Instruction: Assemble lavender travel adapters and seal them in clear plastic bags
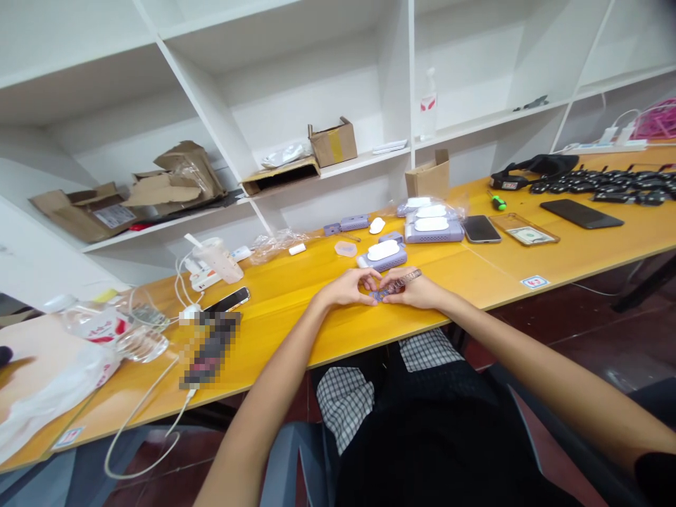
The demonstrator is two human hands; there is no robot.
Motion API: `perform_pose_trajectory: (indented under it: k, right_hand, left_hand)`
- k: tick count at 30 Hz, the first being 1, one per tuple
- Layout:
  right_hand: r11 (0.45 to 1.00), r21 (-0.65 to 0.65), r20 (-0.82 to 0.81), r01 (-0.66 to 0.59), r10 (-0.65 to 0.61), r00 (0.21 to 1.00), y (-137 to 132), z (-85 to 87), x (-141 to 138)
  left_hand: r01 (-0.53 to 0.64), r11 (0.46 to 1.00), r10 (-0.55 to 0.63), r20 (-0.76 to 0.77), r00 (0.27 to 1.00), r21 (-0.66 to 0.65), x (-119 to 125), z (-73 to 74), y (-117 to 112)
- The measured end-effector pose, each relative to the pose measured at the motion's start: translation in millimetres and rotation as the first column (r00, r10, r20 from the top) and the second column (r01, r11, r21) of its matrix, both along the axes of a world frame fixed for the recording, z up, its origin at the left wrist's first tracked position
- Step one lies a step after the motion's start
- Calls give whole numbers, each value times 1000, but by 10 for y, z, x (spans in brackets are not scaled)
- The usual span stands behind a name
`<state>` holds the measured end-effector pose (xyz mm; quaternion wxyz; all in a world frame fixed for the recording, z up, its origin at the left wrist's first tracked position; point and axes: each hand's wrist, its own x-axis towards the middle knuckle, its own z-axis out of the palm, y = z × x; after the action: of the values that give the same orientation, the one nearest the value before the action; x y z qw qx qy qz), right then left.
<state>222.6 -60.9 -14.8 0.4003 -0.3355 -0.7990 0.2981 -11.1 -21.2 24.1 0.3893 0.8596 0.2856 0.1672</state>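
Note:
My left hand (346, 289) and my right hand (417, 292) meet above the near side of the yellow table. A brownish, segmented strip (404, 282) lies across the fingers of my right hand, which are closed around it. At its lower end is a small bluish piece (379, 296), pinched between the fingertips of both hands. Its exact kind is too small to make out. Just beyond my hands lies a purple-grey device (384, 260) with a white oval pad (383, 250) on top.
Farther back are stacked purple-grey devices (436, 232), a pink dish (346, 248) and a black phone (482, 229). A phone in a clear case (227, 301), a water bottle (100, 326) and a white cable (140, 415) lie left. Black gadgets (607, 184) crowd the right; white shelves (317, 63) stand behind.

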Motion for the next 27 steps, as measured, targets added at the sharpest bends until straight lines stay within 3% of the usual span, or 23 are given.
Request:
perform_pose_trajectory:
  k: [8,15,27]
  right_hand:
    - [999,34,9,-20,19,1000,-14,2,-17]
    - [1000,13,187,-24,21,982,-15,51,-14]
    - [991,-44,142,-125,130,981,-6,113,55]
  left_hand:
    - [-10,999,12,46,999,-42,6,-27,-1]
    - [1,995,10,111,994,-100,30,-82,5]
    - [-13,997,20,90,996,-79,51,-26,-42]
